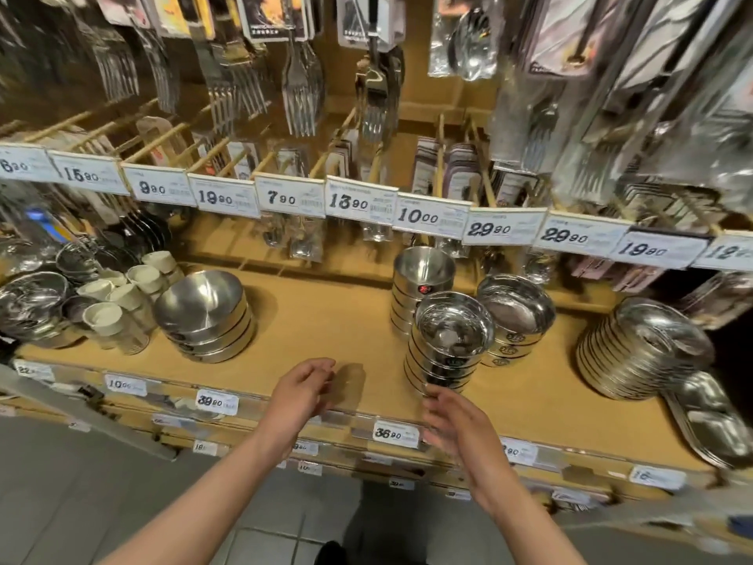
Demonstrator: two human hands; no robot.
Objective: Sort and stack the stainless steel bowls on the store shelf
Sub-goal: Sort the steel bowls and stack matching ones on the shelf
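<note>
Several stacks of stainless steel bowls stand on the wooden shelf (326, 320). A wide stack (205, 316) sits at the left. A tall stack of small bowls (446, 344) stands near the front, with another tall stack (421, 287) behind it and a wider stack (515, 320) to its right. My right hand (454, 426) is just below the front stack, fingers apart and blurred, fingertips near its base. My left hand (303, 387) hovers over the shelf's front edge, fingers loosely curled, holding nothing.
A pile of steel plates (639, 352) and a divided tray (709, 418) lie at the right. White cups (122, 295) and strainers (32, 303) crowd the left. Packaged forks hang above the price tags (358, 201). Bare shelf lies between the left and middle stacks.
</note>
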